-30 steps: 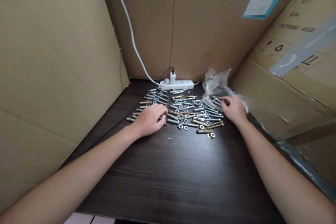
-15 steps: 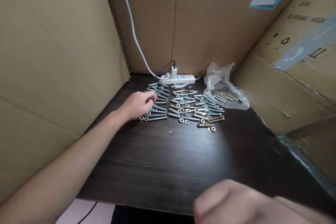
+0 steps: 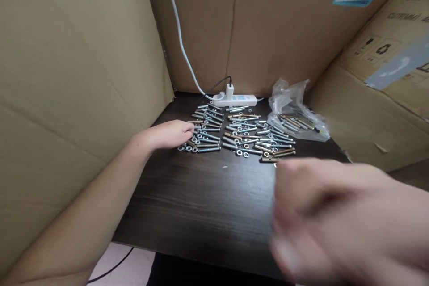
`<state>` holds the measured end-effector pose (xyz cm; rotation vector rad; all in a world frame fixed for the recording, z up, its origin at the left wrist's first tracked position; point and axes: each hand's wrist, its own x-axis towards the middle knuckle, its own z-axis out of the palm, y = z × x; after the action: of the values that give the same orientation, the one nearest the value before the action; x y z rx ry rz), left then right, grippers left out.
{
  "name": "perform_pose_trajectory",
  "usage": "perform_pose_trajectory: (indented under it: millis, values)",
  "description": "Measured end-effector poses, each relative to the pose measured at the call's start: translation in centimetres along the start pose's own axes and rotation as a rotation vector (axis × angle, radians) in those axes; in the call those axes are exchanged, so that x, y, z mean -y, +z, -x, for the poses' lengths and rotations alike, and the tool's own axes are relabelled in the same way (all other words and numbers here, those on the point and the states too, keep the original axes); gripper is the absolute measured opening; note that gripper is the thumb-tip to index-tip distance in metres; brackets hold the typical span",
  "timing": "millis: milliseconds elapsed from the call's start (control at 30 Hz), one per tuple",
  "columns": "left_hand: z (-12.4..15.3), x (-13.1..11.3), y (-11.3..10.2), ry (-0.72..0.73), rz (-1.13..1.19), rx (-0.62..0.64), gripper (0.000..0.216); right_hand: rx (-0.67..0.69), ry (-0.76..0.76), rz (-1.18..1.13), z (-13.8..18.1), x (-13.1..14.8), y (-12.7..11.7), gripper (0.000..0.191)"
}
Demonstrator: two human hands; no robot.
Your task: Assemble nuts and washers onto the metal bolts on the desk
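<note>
Several metal bolts and washers (image 3: 234, 136) lie in rows on a dark wooden table (image 3: 208, 205). My left hand (image 3: 167, 135) rests on the table at the left edge of the rows, its fingers loosely curled and touching the nearest bolts. My right hand (image 3: 338, 219) is raised close to the camera at the lower right, large and blurred by motion; its fingers cannot be made out. It hides the table's near right corner and part of the front row.
A clear plastic bag (image 3: 295, 114) with more bolts lies at the back right. A white power strip (image 3: 236, 98) with a plugged charger and a white cable sits against the back wall. Cardboard boxes (image 3: 67, 76) wall in the table on three sides.
My right hand left the bolts near the bag, pulled back and rose close to the camera. My left hand slid to the left edge of the rows. The view shifted slightly.
</note>
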<state>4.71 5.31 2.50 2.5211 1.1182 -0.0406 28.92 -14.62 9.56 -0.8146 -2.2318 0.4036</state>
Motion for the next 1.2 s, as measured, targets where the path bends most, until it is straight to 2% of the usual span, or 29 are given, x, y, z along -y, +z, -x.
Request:
perform_pose_trajectory:
  millis: [67, 200, 333, 633, 800, 1000, 1200]
  values:
    - [0.4, 0.1, -0.2, -0.03, -0.011, 0.056, 0.019, 0.042, 0.056, 0.043, -1.0, -2.5, 1.4, 0.028]
    - [1.0, 0.1, -0.5, -0.075, -0.025, 0.076, 0.013, 0.145, 0.165, 0.364, -2.0, -8.0, 5.4, 0.023]
    - [1.3, 0.1, -0.6, -0.126, -0.062, 0.046, 0.011, 0.218, 0.188, 0.527, -2.4, -10.7, 8.1, 0.021]
    - [1.6, 0.5, 0.1, -0.144, -0.224, 0.035, 0.013, 0.298, 0.172, 0.681, -3.1, -11.4, 9.6, 0.019]
    - [1.6, 0.1, 0.1, -0.17, -0.259, 0.036, 0.016, 0.289, 0.187, 0.68, -2.9, -11.6, 9.9, 0.017]
    - [1.5, 0.0, 0.7, -0.116, -0.333, -0.019, 0.016, 0.272, 0.211, 0.66, -2.5, -11.6, 10.0, 0.019]
    - [1.7, -0.8, 0.3, -0.098, -0.296, 0.003, 0.011, 0.257, 0.222, 0.655, -2.5, -11.7, 10.1, 0.019]
